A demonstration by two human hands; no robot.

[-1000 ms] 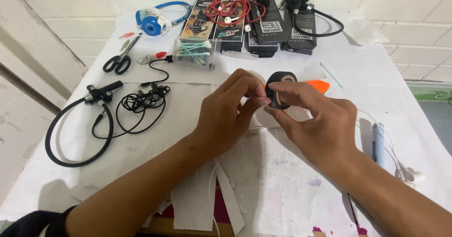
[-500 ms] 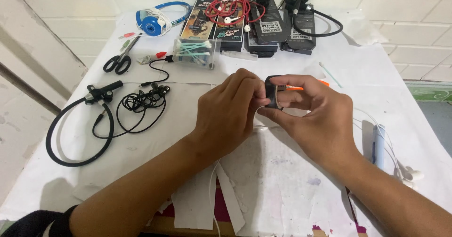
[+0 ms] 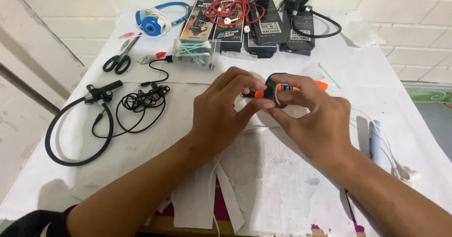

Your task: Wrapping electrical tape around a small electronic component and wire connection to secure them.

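Both hands meet over the white table cover [image 3: 282, 190], just in front of the clear box of cotton swabs [image 3: 194, 52]. The left hand [image 3: 221, 112] and right hand [image 3: 313, 119] pinch a black roll of tape [image 3: 274, 87] between their fingertips, with an orange-handled tool [image 3: 301, 87] running through or behind the roll; which, I cannot tell. Held only by fingertips, the roll may slip and drop onto the black earphones [image 3: 141, 100] left of the hands, or the tool could poke a finger.

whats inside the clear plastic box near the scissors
The clear plastic box holds cotton swabs with white tips and pale green sticks, lying loosely piled. What lies at the bottom beneath them cannot be made out.
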